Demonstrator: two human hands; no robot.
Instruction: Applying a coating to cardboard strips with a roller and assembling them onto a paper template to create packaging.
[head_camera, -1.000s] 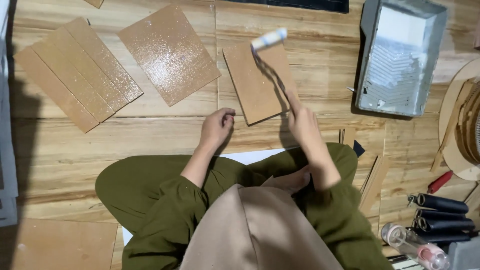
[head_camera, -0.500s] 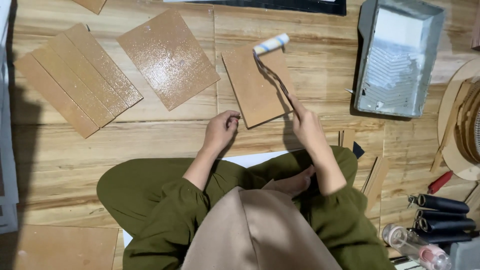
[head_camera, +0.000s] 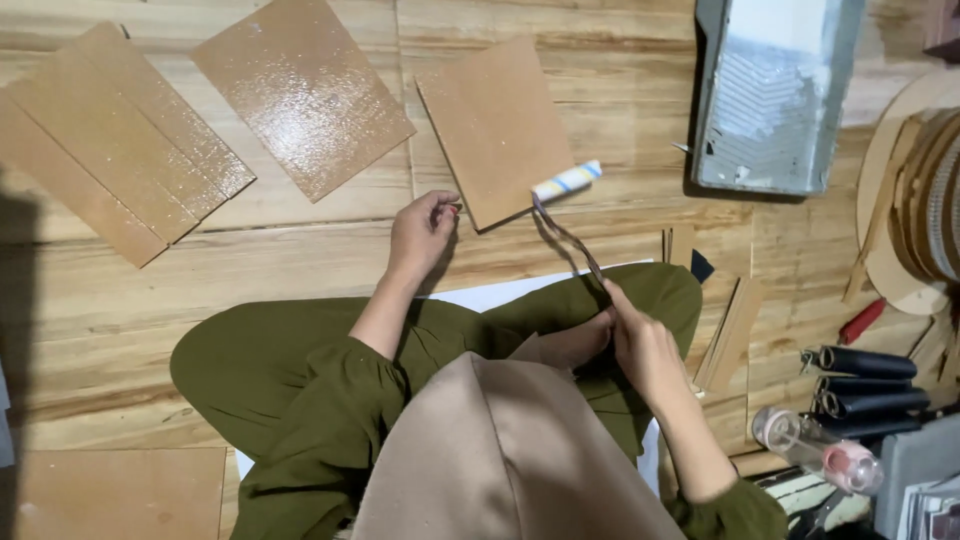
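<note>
My right hand grips the thin handle of a small paint roller, whose white sleeve with blue and yellow stripes rests on the near right corner of a matt brown board. My left hand lies on the wooden floor with its fingertips against the near left edge of that board. I sit cross-legged in olive green clothes just below it.
A glossy wet-looking board and a stack of narrower boards lie to the left. A grey paint tray stands at the upper right. Dark tubes, a clear bottle and wood strips crowd the right side.
The roller has been drawn from the far edge of the board down to its near right corner. My right hand pulled back toward my lap; my left hand stayed at the board's edge.
</note>
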